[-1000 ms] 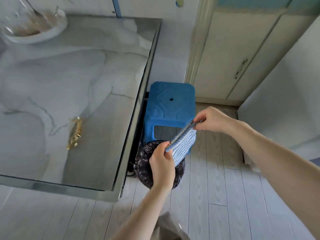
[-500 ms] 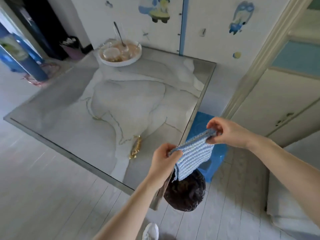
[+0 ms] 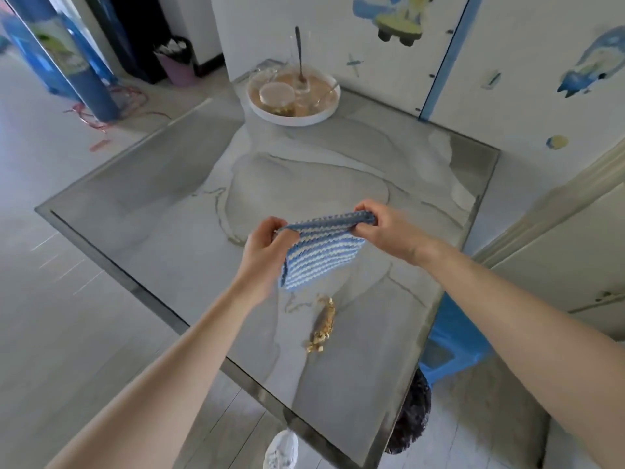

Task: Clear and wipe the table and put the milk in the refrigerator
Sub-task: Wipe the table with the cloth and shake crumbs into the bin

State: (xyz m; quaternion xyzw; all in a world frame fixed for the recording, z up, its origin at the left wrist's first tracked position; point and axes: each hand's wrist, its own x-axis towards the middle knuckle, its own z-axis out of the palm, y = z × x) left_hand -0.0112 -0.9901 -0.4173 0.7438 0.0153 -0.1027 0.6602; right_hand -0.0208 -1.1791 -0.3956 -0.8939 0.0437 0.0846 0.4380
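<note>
A blue-and-white striped cloth (image 3: 321, 252) hangs in the air above the middle of the grey marble table (image 3: 169, 204). My left hand (image 3: 263, 245) grips its left top corner and my right hand (image 3: 382, 228) grips its right top corner, stretching the upper edge between them. Below the cloth, a small pile of yellowish crumbs (image 3: 323, 326) lies on the tabletop near the right front edge. At the table's far end stands a white tray (image 3: 291, 118) holding glassware and a spoon. No milk shows in this view.
A blue plastic stool (image 3: 453, 343) and a bin lined with a dark bag (image 3: 411, 421) stand by the table's right edge. Decorated white wall panels rise behind the table. A blue cylinder (image 3: 81, 76) and a lilac bin (image 3: 176, 67) are on the floor far left.
Both hands have carried the cloth from over the bin beside the table to above the tabletop. My view has swung left and up, so the whole table and tray show.
</note>
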